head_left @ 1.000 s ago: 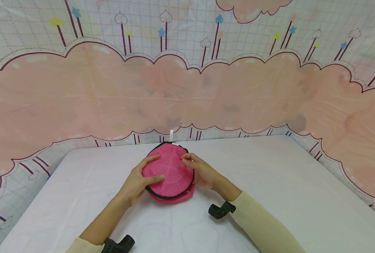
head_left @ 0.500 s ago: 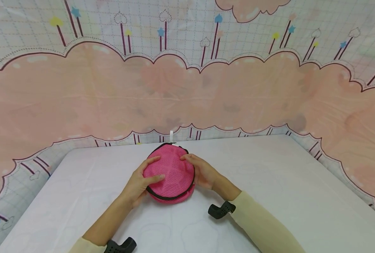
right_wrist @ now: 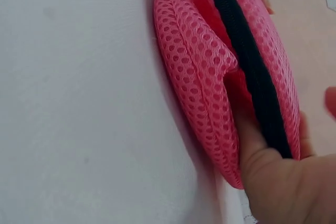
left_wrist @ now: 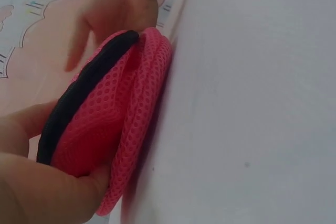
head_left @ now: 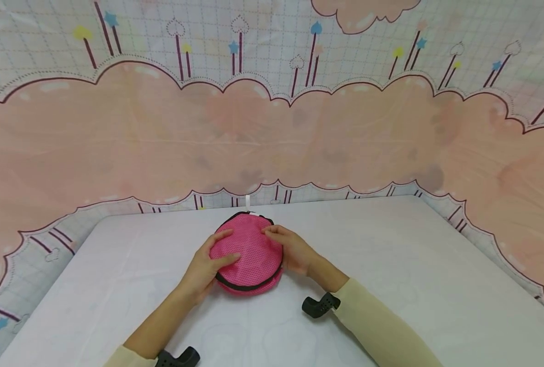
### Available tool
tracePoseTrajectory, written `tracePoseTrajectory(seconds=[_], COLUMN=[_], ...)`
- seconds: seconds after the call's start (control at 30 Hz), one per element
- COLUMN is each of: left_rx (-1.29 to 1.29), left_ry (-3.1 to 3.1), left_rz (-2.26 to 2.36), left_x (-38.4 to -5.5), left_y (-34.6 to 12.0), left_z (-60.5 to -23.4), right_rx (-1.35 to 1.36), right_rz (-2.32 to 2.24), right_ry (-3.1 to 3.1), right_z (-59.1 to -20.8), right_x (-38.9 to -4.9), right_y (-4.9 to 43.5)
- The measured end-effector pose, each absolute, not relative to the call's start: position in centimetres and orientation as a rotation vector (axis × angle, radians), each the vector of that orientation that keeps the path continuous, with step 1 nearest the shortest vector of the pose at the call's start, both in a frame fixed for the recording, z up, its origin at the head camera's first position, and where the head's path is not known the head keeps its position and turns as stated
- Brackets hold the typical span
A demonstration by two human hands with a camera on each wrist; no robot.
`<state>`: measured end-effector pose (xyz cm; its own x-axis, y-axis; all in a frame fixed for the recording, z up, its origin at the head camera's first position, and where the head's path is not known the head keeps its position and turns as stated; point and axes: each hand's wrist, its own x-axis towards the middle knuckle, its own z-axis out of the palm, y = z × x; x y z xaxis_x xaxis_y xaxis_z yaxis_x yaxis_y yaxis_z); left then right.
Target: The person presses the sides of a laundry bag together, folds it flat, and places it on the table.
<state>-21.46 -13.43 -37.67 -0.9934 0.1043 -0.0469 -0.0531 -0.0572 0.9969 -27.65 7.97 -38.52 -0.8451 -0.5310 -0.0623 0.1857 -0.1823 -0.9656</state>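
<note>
A round pink mesh pouch [head_left: 249,255] edged with a black zip band [left_wrist: 86,90] stands tilted on the white table between both hands. On its left side, my left hand [head_left: 203,265] grips the rim, thumb and a finger lying over the mesh face. The right edge is held by my right hand [head_left: 295,248], its thumb and index finger together on the face. In the right wrist view, a digit of the right hand [right_wrist: 283,177] reaches into the fold between the band and the lower mesh layer. The pouch's inside is mostly hidden.
The white tabletop [head_left: 391,265] spreads around the pouch. A white strip [head_left: 248,201] sticks up behind the pouch's top edge. A printed cloth backdrop [head_left: 208,137] rises behind the table. Each wrist wears a black camera mount [head_left: 321,305].
The pouch's top edge has sunk slightly towards me, and the white strip with it. My left hand has shifted a little to the right; the right hand has barely moved.
</note>
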Motion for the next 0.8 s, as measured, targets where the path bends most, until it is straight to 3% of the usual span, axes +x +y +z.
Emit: tracePoseTrajectory(seconds=[0.37,0.8], left_rx=[0.064,0.108], left_ry=[2.412,2.92], left_rz=[1.937,1.497], left_x=[-21.85,-21.44], left_y=[-14.02,-13.52], left_z=[-37.2,-37.12], right_rx=[-0.384,-0.571], right_rz=[-1.986,-1.688], right_ry=[1.852,2.406], right_z=[-38.53,-38.77], right_x=[-27.73,-27.96], right_y=[7.54,7.9])
